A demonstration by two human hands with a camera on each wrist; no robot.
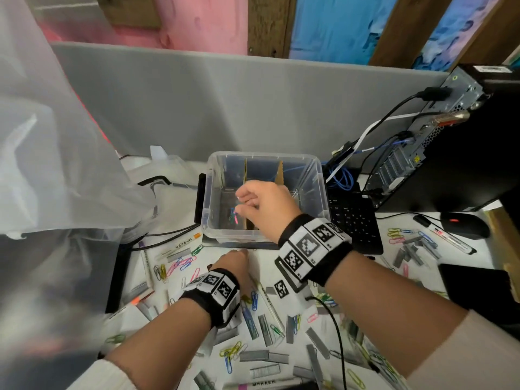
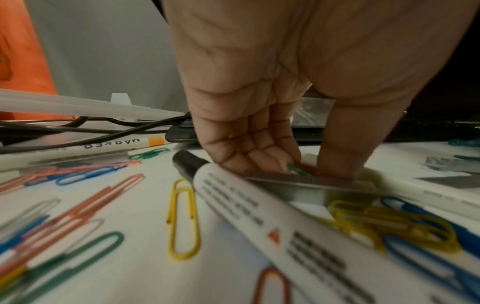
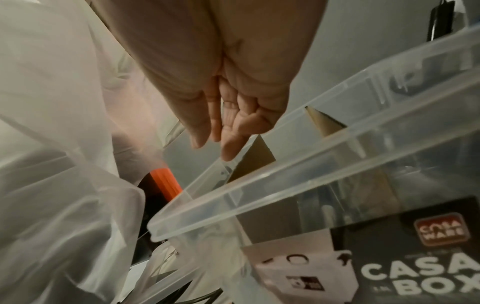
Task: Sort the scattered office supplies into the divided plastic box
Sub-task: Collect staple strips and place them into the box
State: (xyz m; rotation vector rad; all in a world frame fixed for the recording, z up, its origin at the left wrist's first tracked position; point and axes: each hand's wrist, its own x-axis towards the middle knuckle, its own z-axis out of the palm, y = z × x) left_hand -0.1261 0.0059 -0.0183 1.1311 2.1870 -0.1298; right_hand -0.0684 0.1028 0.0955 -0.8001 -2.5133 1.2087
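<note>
The right hand (image 1: 266, 205) is hovering over the clear plastic box (image 1: 320, 190) at the far middle of the worktop (image 2: 145, 205), fingers relaxed and holding nothing; a few paper clips (image 1: 233, 215) are lying blurred in its left compartment. The left hand (image 2: 275, 115) is pinching a green paper clip (image 2: 296, 169) beside a staple strip (image 2: 309, 183); its fingertips are hiding most of it.

Right hand (image 3: 233, 115) above box (image 3: 259, 185), fingers (image 3: 231, 150) straight and loose, pointing down past the rim, holding nothing. Brown dividers (image 3: 259, 162) upright inside. Dark label (image 3: 415, 257) on the near wall. Filmy plastic sheet (image 3: 59, 144) at left.
</note>
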